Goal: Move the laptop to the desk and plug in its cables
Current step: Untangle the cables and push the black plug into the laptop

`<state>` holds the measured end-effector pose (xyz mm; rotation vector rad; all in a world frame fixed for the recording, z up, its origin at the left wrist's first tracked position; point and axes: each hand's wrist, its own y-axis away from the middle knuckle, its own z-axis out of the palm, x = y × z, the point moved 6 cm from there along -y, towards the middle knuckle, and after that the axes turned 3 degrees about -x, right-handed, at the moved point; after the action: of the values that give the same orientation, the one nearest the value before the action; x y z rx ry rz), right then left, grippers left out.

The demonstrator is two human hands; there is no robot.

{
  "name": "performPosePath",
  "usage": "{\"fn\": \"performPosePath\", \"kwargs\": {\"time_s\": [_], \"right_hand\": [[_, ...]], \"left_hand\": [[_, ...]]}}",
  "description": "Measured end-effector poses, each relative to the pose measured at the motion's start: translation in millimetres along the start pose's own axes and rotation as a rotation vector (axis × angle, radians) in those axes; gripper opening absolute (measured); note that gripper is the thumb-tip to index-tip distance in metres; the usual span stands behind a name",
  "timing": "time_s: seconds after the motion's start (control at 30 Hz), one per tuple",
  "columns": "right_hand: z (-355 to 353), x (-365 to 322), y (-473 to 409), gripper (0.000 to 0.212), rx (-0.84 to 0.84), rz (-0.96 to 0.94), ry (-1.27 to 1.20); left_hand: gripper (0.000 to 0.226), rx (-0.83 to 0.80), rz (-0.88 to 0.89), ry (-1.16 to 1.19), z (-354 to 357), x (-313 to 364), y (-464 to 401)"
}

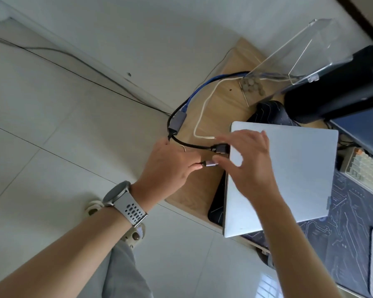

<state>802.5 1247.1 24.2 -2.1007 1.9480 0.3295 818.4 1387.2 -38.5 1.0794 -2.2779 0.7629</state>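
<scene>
A closed silver laptop (293, 173) lies on the wooden desk (220, 112), partly on a dark patterned desk mat (342, 233). My left hand (168, 166), with a watch on its wrist, pinches a small grey cable plug (210, 163) just left of the laptop's side edge. Fingers spread, my right hand (250, 160) rests on the laptop's lid near that edge, its thumb close to the plug. A black cable plug (221, 148) sits at the laptop's edge just above. A white cable (202, 112) ends near my right fingertips.
A grey adapter (177, 122) with a blue cable (194, 93) hangs over the desk's left edge. A clear acrylic stand (299, 59) and a black monitor (336, 89) stand behind the laptop. A keyboard (364, 166) lies to the right. Tiled floor lies to the left.
</scene>
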Motion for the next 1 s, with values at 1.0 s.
{"fn": "performPosePath", "kwargs": {"time_s": [1.0], "right_hand": [[-16, 49, -31, 0.055, -0.175, 0.032, 0.151]], "left_hand": [[0.030, 0.223, 0.049, -0.026, 34, 3, -9]]}}
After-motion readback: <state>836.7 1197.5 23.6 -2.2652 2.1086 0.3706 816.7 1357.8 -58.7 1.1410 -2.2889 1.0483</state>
